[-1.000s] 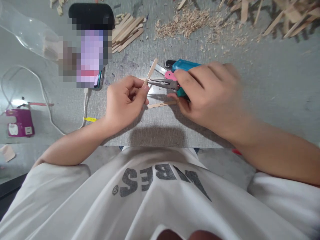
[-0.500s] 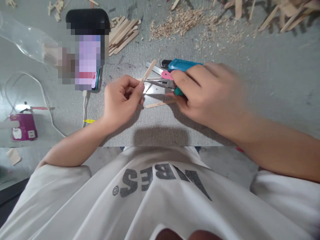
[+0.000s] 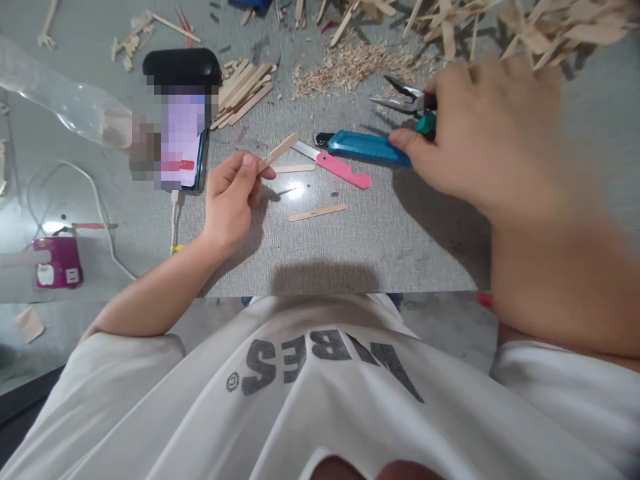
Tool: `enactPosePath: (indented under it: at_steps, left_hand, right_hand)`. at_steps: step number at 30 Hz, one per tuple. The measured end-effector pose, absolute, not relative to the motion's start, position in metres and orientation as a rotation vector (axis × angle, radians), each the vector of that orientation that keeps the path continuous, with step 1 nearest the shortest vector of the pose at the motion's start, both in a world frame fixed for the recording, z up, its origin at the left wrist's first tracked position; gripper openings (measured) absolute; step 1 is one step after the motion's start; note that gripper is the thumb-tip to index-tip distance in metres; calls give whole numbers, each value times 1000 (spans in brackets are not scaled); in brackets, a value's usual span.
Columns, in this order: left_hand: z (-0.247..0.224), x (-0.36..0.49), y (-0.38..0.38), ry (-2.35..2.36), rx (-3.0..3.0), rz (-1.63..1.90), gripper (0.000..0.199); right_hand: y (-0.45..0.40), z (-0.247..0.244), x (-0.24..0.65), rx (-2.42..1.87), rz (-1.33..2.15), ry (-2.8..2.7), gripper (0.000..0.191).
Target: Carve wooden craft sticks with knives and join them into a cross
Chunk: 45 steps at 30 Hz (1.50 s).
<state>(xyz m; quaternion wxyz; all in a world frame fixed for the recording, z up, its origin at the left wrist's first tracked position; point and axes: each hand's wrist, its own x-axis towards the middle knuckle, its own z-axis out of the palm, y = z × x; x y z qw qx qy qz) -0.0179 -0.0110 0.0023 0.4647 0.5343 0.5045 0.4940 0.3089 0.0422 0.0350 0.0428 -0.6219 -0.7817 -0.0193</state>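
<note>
My left hand (image 3: 233,197) is closed on a wooden craft stick (image 3: 283,149), pinching its lower end between thumb and fingers. A small cut shows along that stick. My right hand (image 3: 480,133), smeared by motion, grips needle-nose pliers (image 3: 407,100) with green on the handle; their jaws are apart and hold nothing. Below the pliers lies a blue box cutter (image 3: 367,146), close to my right thumb. A pink folding knife (image 3: 345,170) rests with its blade out beside it. Two more craft sticks lie on the table, one flat stick (image 3: 317,213) nearer me and another stick (image 3: 296,169) by my left fingertips.
A pile of craft sticks (image 3: 250,90) and a heap of wood shavings (image 3: 345,70) lie farther back. To the left are a charging phone (image 3: 183,137), a black case (image 3: 181,67), a clear bottle (image 3: 65,100) and a purple box (image 3: 57,262). Wood scraps (image 3: 540,33) cover the back right.
My right hand has moved away to the upper right with the pliers, off the craft stick. Their jaws have opened. My left hand has shifted slightly left, still with the stick.
</note>
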Motion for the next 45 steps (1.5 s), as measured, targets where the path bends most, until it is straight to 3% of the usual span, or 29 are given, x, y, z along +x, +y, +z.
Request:
enactPosePath:
  at_steps: [8,15,21,24,27,30,35,40,45]
  left_hand:
    - [5,-21,-7,1095,1217,1060,55]
    - [10,-12,-14,1135,1246,1089,49]
    - [11,-9,-18,1201,1414,1167,39]
    - [12,-8,-19,1219,1429,1160,38]
    - [13,-7,-20,1241,1365,1124,40]
    - [12,-6,-21,1231,1312,1104,44]
    - [7,-5,-23,1159,1319,1117,46]
    - [5,-4,-21,1117,1298,1127,47]
    - [10,-4,-20,1022,1265,1086,53]
  right_hand:
    - [69,36,336,-2128,3,-2519,79]
    - [64,41,331,-2233,137,-2482,44]
    - [49,58,318,-2113,8,-2400,40]
    - [40,58,302,-1814,36,-2326,41]
    - [26,46,278,-1307,215,-2588,47]
    - [10,34,252,-1064,356,-2831,41]
    - [-11,29,226,-1198,500,-2865,22]
    - [-18,22,224,-1252,453,-2790,35]
    - [-10,21,230,-1347,717,-2448,34]
